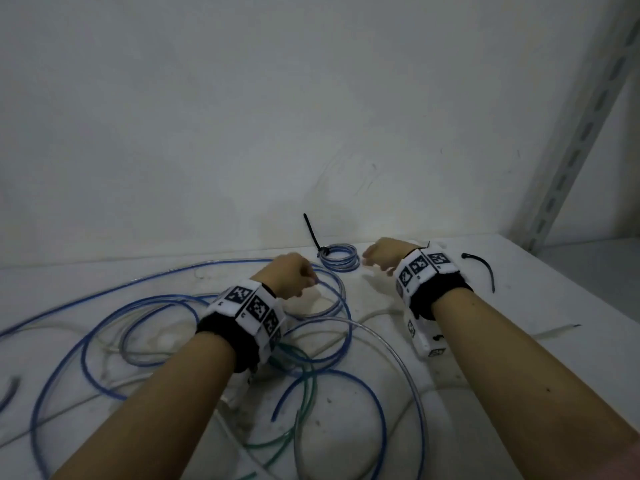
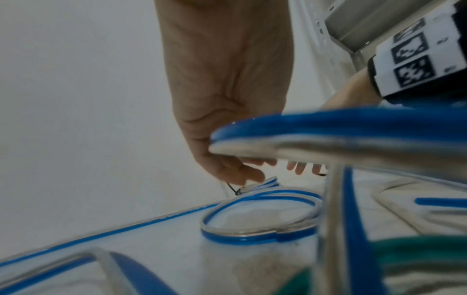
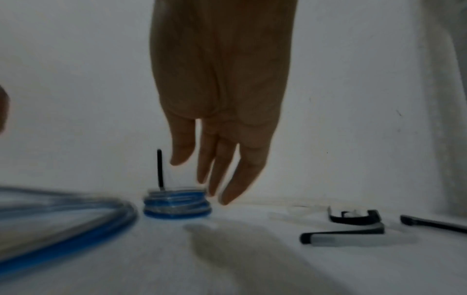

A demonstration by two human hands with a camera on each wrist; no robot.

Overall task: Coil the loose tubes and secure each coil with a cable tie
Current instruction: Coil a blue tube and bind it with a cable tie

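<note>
Resting against the back wall, the tied coil stays clear of the loose tubes on the worktop. Right hand hangs beside it, fingers straight, holding nothing. Left hand curls over a blue loop; grip unclear. Spare ties lie right, within reach.

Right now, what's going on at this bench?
A person is coiling tubes. One small blue tube coil by the wall is already bound with a black cable tie. The right hand hangs open beside it, holding nothing. The left hand curls over a loop of loose blue tube. Spare cable ties lie to the right.
</note>
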